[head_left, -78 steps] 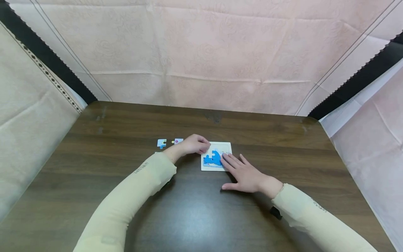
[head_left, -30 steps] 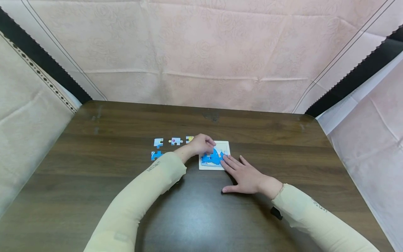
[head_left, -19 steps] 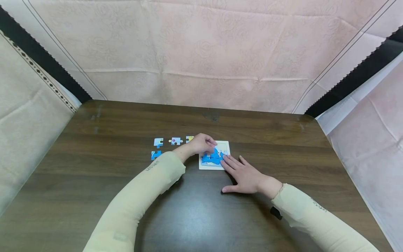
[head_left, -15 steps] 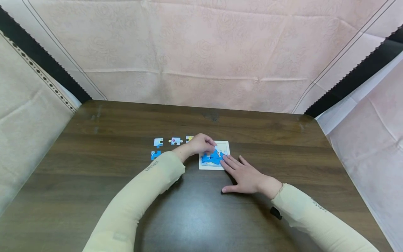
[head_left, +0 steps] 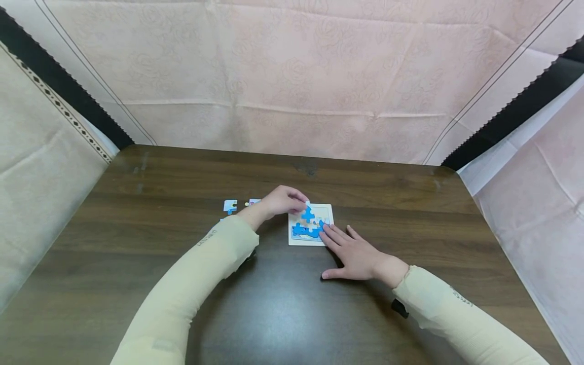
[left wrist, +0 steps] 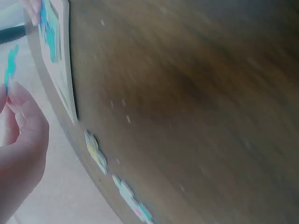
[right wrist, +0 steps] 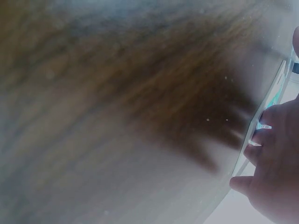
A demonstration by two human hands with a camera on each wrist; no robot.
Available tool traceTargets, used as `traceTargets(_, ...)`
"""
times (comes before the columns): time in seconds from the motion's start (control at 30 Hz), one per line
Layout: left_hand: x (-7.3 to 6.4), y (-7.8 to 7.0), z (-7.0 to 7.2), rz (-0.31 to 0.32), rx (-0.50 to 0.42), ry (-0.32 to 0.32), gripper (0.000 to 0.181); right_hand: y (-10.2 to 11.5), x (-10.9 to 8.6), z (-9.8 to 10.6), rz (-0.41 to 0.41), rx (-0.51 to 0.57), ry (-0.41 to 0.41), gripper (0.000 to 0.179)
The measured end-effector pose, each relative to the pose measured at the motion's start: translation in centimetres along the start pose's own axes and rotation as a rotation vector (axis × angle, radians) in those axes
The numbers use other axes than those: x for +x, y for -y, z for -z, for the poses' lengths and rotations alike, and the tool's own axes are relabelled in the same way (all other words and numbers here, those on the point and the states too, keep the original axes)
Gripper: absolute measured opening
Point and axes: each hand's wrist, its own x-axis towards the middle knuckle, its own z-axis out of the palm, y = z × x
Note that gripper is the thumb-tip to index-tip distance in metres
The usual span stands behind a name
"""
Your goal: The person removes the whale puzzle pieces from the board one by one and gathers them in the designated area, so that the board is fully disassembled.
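My left hand (head_left: 284, 199) pinches a blue puzzle piece (head_left: 308, 214) between thumb and fingertips, over the upper part of a white puzzle tray (head_left: 292, 242). In the left wrist view the same puzzle piece (left wrist: 11, 63) stands up from the fingertips, clear of the tray (left wrist: 70, 98). Blue pieces (head_left: 306, 231) lie joined in the tray's lower part. Spread out flat, my right hand (head_left: 360, 253) rests its fingertips on the tray's right side, its thumb down on the table. The right wrist view shows those fingers along the tray's edge (right wrist: 254, 119).
Loose puzzle pieces lie left of the tray: one (head_left: 230, 206) with a blue tab and one (head_left: 253, 202) partly behind my left wrist. A piece with yellow (left wrist: 95, 151) shows in the left wrist view. The brown wooden table (head_left: 292, 309) ends at a pale cloth (head_left: 292, 76).
My left hand has lifted the blue piece off the joined ones and drawn back up and left, uncovering a gap in the picture. The right hand keeps its place.
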Motion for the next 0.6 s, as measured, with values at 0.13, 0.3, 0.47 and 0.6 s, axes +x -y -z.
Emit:
traceTargets(0.13, -0.5, 0.2, 1.0, 0.017, -0.024, -0.013, 0.029, -0.1, 0.0, 0.0, -0.006, -0.002, 0.005, 0.093)
traceTargets(0.3, -1.1, 0.4, 2.0, 0.029, -0.05, -0.018, 0.028, -0.1, 0.0, 0.0, -0.003, 0.002, 0.003, 0.092)
traceTargets(0.47, -1.7, 0.6, 2.9, 0.032, -0.055, -0.018, 0.03, -0.1, 0.1, 0.0, -0.001, 0.003, 0.001, 0.092)
traceTargets(0.6, -2.0, 1.0, 3.7, 0.033, -0.053, -0.033, 0.029, 0.0, 0.1, -0.1, 0.007, -0.006, -0.007, 0.092)
